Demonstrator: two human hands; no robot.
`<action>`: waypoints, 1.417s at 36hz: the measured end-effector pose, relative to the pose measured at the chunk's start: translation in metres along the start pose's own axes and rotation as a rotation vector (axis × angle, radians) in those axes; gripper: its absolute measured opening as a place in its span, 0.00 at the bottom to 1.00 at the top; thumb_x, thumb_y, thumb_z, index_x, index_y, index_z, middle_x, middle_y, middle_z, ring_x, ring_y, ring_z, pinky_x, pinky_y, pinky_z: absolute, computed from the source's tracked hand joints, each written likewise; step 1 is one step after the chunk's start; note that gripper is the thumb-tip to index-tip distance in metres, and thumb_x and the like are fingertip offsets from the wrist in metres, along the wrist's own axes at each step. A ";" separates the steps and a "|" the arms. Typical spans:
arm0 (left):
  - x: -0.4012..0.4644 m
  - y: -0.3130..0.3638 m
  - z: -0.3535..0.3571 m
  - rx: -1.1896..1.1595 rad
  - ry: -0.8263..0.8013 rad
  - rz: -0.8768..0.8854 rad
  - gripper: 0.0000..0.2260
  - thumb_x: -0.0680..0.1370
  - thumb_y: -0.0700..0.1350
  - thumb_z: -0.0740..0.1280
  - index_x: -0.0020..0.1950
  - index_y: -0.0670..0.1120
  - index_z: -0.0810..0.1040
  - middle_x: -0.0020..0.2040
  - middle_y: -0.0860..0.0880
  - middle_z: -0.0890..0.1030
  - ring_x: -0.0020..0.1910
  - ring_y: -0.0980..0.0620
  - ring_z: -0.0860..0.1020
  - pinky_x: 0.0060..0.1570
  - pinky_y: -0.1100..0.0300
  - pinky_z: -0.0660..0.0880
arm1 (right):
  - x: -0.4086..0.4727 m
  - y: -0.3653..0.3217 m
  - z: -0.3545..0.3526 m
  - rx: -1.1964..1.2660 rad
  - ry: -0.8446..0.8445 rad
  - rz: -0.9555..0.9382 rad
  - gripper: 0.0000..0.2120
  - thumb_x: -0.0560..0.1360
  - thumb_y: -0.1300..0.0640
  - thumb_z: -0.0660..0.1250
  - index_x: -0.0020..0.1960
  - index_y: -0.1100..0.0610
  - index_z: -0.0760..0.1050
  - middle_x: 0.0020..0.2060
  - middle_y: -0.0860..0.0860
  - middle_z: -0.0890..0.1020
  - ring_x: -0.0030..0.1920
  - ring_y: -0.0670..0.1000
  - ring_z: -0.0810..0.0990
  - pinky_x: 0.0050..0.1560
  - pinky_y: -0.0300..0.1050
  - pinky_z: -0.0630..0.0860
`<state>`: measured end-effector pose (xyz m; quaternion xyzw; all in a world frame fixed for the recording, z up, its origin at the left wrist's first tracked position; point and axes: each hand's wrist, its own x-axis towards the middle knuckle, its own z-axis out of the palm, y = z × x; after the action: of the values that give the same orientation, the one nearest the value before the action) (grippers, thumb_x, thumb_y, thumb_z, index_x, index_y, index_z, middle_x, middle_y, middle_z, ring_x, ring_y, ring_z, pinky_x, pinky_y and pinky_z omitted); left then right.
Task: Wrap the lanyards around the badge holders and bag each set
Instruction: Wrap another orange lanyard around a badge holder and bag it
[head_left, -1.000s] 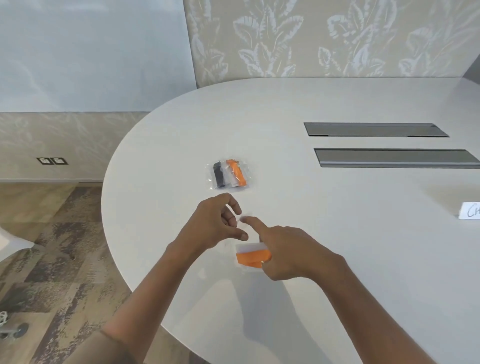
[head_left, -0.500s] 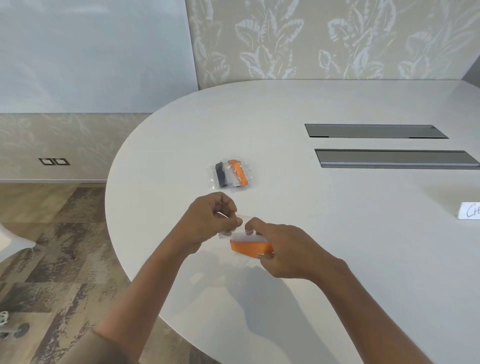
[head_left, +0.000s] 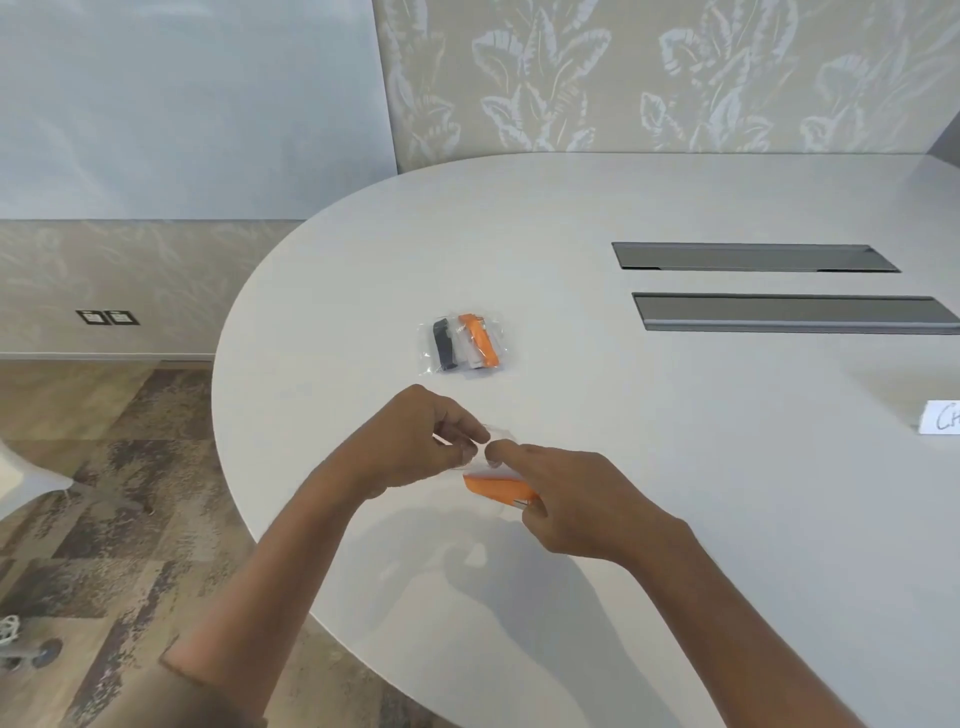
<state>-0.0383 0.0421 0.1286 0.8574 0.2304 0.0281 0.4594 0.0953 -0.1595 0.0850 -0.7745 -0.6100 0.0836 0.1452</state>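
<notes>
Left hand (head_left: 415, 447) pinches the top edge of a clear bag (head_left: 493, 457) just above the desk (head_left: 675, 467). Right hand (head_left: 576, 499) fingers grip the bag with the orange lanyard set (head_left: 496, 487) inside. Finished bags (head_left: 464, 345) lie beyond, well apart.

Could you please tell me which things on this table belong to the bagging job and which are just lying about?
Job:
- orange set in clear bag, held by left hand and right hand
- finished bags

Lying about:
- paper card
- two table hatches
</notes>
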 end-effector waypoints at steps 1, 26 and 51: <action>0.000 0.000 0.000 0.009 0.001 0.004 0.09 0.78 0.37 0.76 0.54 0.50 0.90 0.47 0.50 0.90 0.50 0.52 0.87 0.55 0.40 0.84 | 0.000 0.000 0.001 -0.003 0.001 0.001 0.30 0.72 0.57 0.62 0.71 0.39 0.62 0.55 0.43 0.83 0.41 0.53 0.75 0.36 0.48 0.73; 0.001 0.001 0.024 0.260 0.494 0.196 0.16 0.78 0.38 0.73 0.64 0.50 0.85 0.64 0.56 0.82 0.44 0.54 0.84 0.49 0.54 0.81 | -0.018 -0.009 -0.005 0.339 0.138 0.266 0.32 0.70 0.54 0.63 0.68 0.30 0.62 0.49 0.40 0.82 0.37 0.48 0.81 0.38 0.47 0.78; 0.006 0.001 0.037 0.243 0.453 0.244 0.22 0.73 0.31 0.72 0.63 0.49 0.87 0.66 0.50 0.81 0.35 0.55 0.79 0.47 0.59 0.76 | -0.025 -0.047 -0.012 0.738 0.676 0.404 0.24 0.72 0.61 0.72 0.63 0.40 0.76 0.47 0.41 0.85 0.36 0.51 0.83 0.33 0.37 0.79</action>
<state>-0.0226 0.0152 0.1068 0.8995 0.2239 0.2462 0.2832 0.0494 -0.1753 0.1101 -0.7577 -0.2984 0.0647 0.5768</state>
